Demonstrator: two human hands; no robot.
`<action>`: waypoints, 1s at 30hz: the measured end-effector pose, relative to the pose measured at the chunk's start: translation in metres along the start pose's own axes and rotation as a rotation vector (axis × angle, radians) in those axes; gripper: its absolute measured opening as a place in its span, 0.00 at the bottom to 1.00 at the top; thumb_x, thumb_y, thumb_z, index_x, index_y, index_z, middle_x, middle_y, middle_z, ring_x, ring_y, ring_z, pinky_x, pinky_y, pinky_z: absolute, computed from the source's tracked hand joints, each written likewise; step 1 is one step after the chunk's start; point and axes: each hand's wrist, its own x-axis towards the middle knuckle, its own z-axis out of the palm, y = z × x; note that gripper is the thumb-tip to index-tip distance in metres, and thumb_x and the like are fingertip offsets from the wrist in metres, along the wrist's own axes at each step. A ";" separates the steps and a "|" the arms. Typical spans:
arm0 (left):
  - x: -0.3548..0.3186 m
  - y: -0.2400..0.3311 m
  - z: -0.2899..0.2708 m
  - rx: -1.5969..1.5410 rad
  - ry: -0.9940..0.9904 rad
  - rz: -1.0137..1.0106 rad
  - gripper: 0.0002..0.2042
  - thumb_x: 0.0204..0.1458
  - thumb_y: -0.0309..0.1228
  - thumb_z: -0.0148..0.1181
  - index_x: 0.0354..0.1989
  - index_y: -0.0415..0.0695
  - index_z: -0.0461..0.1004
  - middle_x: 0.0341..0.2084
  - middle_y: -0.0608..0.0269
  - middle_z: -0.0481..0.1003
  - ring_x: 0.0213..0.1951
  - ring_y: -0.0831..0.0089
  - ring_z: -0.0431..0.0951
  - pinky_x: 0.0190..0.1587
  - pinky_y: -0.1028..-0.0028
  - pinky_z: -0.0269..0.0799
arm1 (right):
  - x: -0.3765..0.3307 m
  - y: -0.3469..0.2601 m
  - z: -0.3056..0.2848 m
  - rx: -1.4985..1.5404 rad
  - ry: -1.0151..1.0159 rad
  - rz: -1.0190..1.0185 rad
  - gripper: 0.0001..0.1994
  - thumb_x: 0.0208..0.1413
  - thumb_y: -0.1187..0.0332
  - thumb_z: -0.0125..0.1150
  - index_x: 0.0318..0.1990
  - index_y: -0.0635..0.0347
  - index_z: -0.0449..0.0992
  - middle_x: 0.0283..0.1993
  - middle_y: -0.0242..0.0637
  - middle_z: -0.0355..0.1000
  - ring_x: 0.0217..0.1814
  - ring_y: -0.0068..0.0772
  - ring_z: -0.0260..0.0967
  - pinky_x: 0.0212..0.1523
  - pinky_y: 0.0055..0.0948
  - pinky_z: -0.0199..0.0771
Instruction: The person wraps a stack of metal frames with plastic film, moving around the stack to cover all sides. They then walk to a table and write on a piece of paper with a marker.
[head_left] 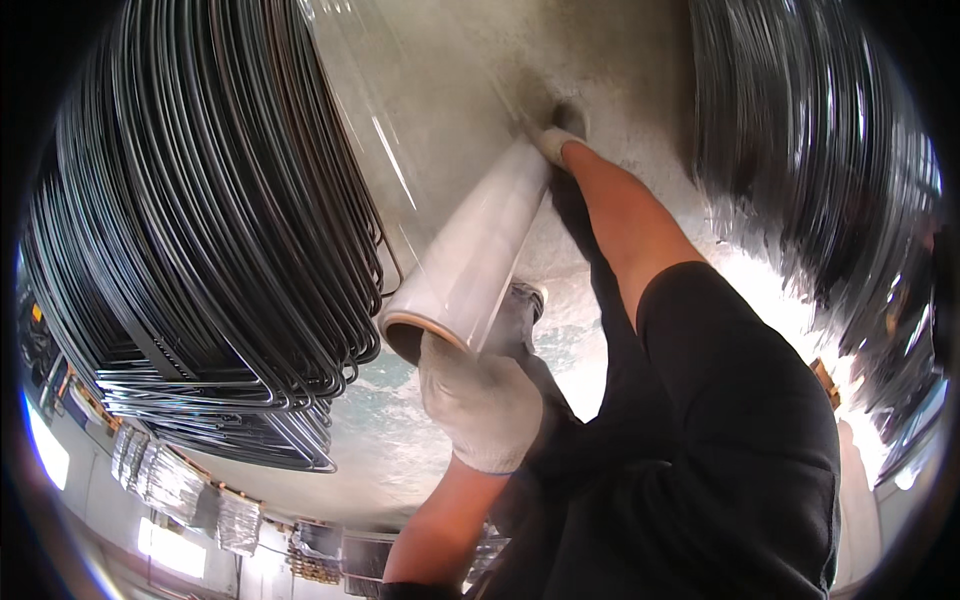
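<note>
A long roll of clear stretch film (470, 240) lies slantwise between my two hands, above the concrete floor. Its brown cardboard core shows at the near end. My left hand (482, 402), in a pale work glove, is closed at that end, with its fingers reaching into the core. At the far end, my gloved right hand (558, 146) grips the roll; its fingers are partly hidden and slightly blurred. Shiny streaks of film run along the side of a big stack of bent black metal rods (210, 200) left of the roll.
On the right stands another tall bundle of dark rods (810, 130), shiny as if wrapped in film. My legs and a shoe (527, 295) are below the roll. Wrapped goods (170, 475) and wooden pallets (313, 565) stand by the bright windows in the background.
</note>
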 end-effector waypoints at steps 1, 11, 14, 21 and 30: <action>-0.012 -0.015 -0.003 0.005 -0.018 0.058 0.28 0.45 0.12 0.51 0.61 0.23 0.67 0.44 0.27 0.79 0.45 0.28 0.82 0.50 0.48 0.79 | -0.009 0.005 0.011 0.051 0.029 0.014 0.46 0.71 0.31 0.39 0.76 0.67 0.67 0.76 0.59 0.68 0.78 0.57 0.66 0.78 0.44 0.60; -0.090 -0.101 0.002 -0.134 -0.105 0.073 0.20 0.51 0.15 0.61 0.55 0.28 0.75 0.40 0.37 0.82 0.41 0.34 0.83 0.47 0.50 0.80 | 0.049 0.168 0.138 -0.190 0.257 -0.377 0.43 0.75 0.35 0.42 0.76 0.71 0.65 0.77 0.49 0.68 0.78 0.51 0.66 0.79 0.42 0.58; -0.108 -0.144 -0.005 -0.098 -0.302 0.049 0.32 0.46 0.13 0.44 0.67 0.23 0.64 0.50 0.32 0.79 0.53 0.35 0.83 0.57 0.53 0.79 | 0.068 0.191 0.158 -0.211 0.183 -0.302 0.43 0.75 0.35 0.38 0.78 0.68 0.62 0.79 0.51 0.66 0.77 0.54 0.68 0.79 0.42 0.58; -0.175 -0.276 0.016 -0.186 -0.362 -0.269 0.27 0.50 0.12 0.47 0.63 0.23 0.66 0.55 0.40 0.75 0.56 0.55 0.80 0.59 0.63 0.79 | 0.025 0.192 0.256 0.002 -0.088 0.084 0.48 0.69 0.25 0.37 0.70 0.65 0.73 0.54 0.52 0.79 0.55 0.45 0.75 0.57 0.38 0.74; -0.138 -0.320 -0.056 0.229 -0.137 0.326 0.29 0.46 0.15 0.53 0.60 0.17 0.64 0.43 0.24 0.78 0.38 0.26 0.81 0.44 0.41 0.79 | 0.032 0.200 0.404 0.175 -0.004 -0.058 0.43 0.69 0.27 0.39 0.69 0.58 0.74 0.54 0.45 0.79 0.46 0.41 0.75 0.37 0.48 0.78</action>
